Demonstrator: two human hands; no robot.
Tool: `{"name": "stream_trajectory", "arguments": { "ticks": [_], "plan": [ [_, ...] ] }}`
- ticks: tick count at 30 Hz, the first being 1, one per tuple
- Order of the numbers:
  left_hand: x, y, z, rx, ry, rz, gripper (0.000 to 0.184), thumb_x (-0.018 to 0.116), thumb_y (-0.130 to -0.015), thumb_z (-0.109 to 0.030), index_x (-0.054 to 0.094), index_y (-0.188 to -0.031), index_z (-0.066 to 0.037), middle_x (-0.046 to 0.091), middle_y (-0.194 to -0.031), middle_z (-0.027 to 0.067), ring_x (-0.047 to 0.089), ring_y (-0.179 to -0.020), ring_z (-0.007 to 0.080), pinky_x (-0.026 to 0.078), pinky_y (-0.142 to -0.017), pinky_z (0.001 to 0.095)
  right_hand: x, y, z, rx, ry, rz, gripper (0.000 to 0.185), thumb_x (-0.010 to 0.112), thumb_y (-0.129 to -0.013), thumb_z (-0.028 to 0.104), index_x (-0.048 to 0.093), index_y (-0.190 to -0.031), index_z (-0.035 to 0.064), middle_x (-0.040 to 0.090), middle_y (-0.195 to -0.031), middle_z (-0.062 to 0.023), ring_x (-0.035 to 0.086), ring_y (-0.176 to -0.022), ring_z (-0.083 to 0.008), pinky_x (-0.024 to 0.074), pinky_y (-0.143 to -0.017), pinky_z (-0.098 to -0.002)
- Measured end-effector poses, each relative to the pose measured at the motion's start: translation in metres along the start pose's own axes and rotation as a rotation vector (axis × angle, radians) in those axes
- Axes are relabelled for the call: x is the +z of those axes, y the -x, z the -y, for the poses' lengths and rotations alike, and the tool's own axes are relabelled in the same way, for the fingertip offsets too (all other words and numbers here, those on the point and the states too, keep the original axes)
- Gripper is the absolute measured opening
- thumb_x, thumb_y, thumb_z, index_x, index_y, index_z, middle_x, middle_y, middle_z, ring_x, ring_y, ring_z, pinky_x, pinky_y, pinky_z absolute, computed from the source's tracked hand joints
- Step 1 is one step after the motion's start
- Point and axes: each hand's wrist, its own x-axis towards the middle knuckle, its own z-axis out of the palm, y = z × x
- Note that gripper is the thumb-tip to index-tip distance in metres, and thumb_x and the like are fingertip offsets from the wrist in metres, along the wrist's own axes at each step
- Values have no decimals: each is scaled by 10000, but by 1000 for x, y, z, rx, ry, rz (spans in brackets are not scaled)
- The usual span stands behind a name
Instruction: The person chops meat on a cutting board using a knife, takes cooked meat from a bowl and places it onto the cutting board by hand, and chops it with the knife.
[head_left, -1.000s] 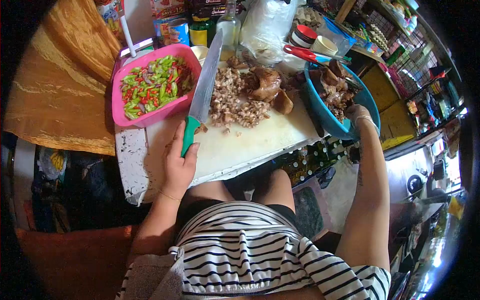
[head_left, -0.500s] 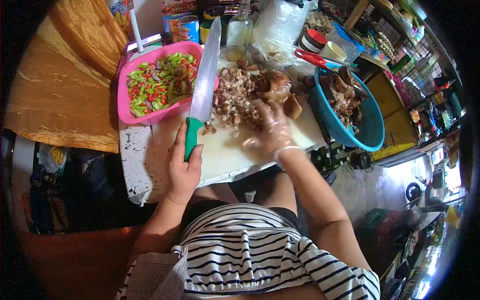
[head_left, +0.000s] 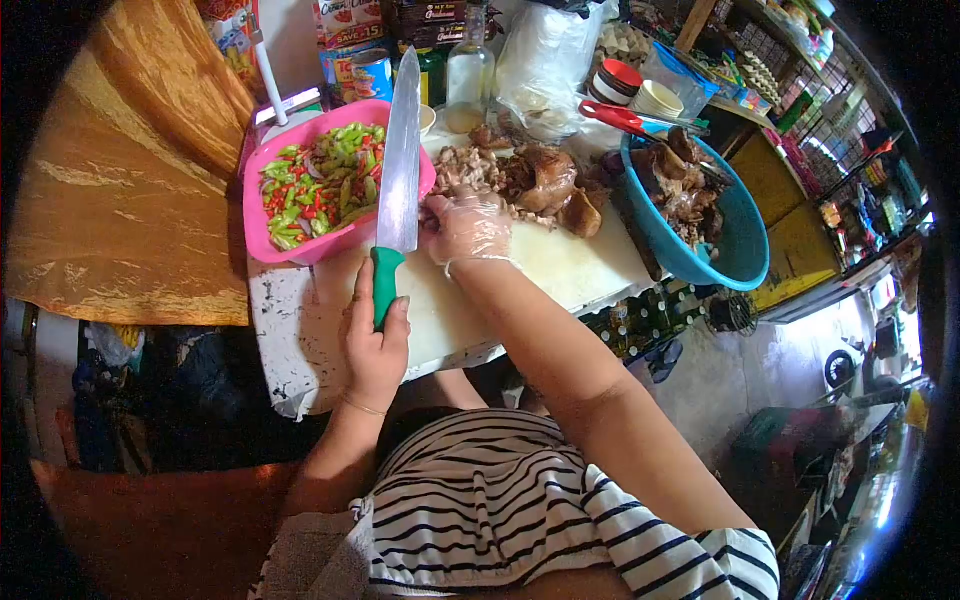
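My left hand [head_left: 378, 335] is wrapped round the green handle of a large knife [head_left: 400, 150], its blade pointing up and away beside the pink basin [head_left: 275, 250] of cut green and red peppers. In a clear plastic glove, my right hand [head_left: 472, 228] presses with bent fingers on the near left side of the chopped meat [head_left: 465, 170]; its fingertips are partly hidden. Larger brown meat pieces [head_left: 555, 185] lie to the right on the white cutting board [head_left: 540, 265]. More meat [head_left: 680, 185] sits in the blue basin [head_left: 745, 270] at the right.
Behind the board stand a glass bottle [head_left: 468, 85], a can [head_left: 371, 75] and a white plastic bag [head_left: 550, 60]. Red-handled tongs [head_left: 612, 115] reach over the blue basin's rim. Bowls [head_left: 657, 99] are stacked behind it. An orange cloth [head_left: 120, 200] hangs at the left.
My right hand has left the blue basin, crossed the board leftward and come down on the chopped meat. My left hand still grips the knife in nearly the same place.
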Motion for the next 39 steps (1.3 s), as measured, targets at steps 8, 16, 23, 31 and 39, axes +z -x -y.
{"name": "stream_trajectory", "arguments": {
  "ticks": [8, 16, 23, 31, 39],
  "plan": [
    [-3, -2, 15, 53, -68, 49, 639, 614, -999, 11, 389, -1590, -81, 594, -1024, -11, 489, -671, 53, 484, -606, 218, 15, -13, -52, 12, -262, -129, 382, 709, -804, 90, 754, -1172, 181, 720, -1165, -145, 710, -1071, -320, 558, -949, -407],
    [1, -3, 6, -19, -12, 13, 624, 624, -1003, -65, 392, -1582, -80, 599, -1001, 10, 494, -659, 66, 472, -579, 234, -47, -48, -70, 418, -1938, 57, 220, 638, -902, 215, 675, -1103, 131, 685, -876, -59, 628, -736, -228, 516, -659, -375],
    [2, -2, 9, -17, -32, 26, 616, 624, -1004, -57, 404, -1579, -83, 590, -982, 6, 495, -655, 67, 475, -581, 233, -169, -18, -164, 197, -2244, 57, 106, 673, -929, 163, 656, -1015, 103, 669, -851, -49, 597, -678, -206, 469, -531, -315],
    [3, -4, 2, -53, -13, 53, 629, 617, -1002, -26, 393, -1587, -83, 570, -986, -6, 493, -668, 61, 475, -602, 227, -209, 28, -291, 596, -508, -191, 524, 793, -895, 234, 621, -1356, 52, 719, -1208, -159, 724, -916, -291, 584, -832, -380],
    [2, -3, 8, -44, -28, 71, 609, 606, -990, -9, 412, -1566, -36, 619, -1064, 23, 531, -732, 79, 477, -639, 239, -217, 38, -335, 433, -82, -510, 286, 677, -900, 209, 752, -1148, 88, 762, -1057, -167, 712, -1031, -333, 537, -907, -438]
  ]
}}
